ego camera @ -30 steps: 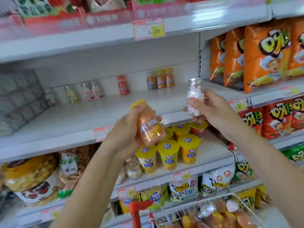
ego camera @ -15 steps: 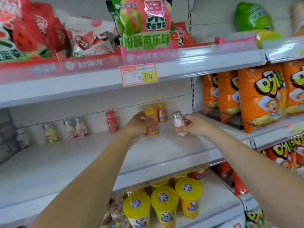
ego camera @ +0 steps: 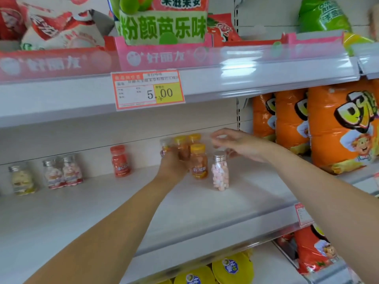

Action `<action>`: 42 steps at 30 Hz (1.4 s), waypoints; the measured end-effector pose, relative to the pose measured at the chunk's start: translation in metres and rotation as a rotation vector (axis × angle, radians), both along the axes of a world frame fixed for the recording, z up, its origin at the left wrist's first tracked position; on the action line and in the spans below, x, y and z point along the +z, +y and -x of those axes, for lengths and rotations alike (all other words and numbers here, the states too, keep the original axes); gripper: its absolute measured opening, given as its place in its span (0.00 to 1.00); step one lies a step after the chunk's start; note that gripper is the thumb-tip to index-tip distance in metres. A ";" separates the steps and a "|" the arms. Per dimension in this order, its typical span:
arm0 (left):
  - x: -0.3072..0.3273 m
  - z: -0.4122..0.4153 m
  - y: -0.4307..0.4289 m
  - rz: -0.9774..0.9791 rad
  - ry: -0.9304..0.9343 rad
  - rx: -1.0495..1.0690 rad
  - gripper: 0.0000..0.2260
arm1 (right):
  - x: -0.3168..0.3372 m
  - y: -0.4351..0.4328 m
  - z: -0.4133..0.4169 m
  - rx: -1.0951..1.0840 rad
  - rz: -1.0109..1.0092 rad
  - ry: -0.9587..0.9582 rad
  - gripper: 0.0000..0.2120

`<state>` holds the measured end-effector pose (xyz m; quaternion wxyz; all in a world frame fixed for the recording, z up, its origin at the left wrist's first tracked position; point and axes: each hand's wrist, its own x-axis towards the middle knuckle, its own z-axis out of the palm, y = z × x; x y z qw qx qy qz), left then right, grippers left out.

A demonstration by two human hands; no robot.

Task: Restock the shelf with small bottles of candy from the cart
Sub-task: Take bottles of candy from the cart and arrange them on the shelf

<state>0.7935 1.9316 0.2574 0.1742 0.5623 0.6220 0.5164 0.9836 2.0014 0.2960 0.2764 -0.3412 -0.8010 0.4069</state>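
Restocking shelf (ego camera: 102,201) | orange bottle (ego camera: 199,161) and pink-candy bottle (ego camera: 220,174) stand placed, side by side | right hand (ego camera: 241,146) grip spread, empty; left hand (ego camera: 174,163) grip hidden, cannot tell | cart unseen; remainder unknown

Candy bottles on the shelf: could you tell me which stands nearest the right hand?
The rightmost bottle, silver-capped with pink candies, just below the right hand; all others stand further left.

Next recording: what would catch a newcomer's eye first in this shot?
At the back of the middle shelf, the left hand is beside an orange bottle with a yellow cap, and the right hand hovers open above a clear bottle of pink candy. Overhead, a price tag reads 5.00. Big orange snack bags fill the right side.
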 end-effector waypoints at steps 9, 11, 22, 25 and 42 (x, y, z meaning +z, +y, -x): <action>0.005 -0.032 -0.027 -0.260 0.105 -0.204 0.06 | -0.004 0.023 0.049 0.122 0.023 -0.040 0.05; -0.003 -0.032 -0.022 -0.130 0.226 -0.249 0.08 | -0.007 0.035 0.047 0.025 -0.096 -0.075 0.04; -0.017 -0.016 -0.007 0.125 0.358 -0.087 0.05 | -0.020 0.091 0.056 -0.247 -0.011 -0.082 0.09; -0.018 -0.003 -0.003 0.152 0.334 0.191 0.08 | -0.026 0.098 0.059 -0.262 -0.047 -0.070 0.16; -0.021 0.012 0.009 0.184 0.166 0.264 0.05 | -0.028 0.099 0.055 -0.179 0.066 -0.006 0.12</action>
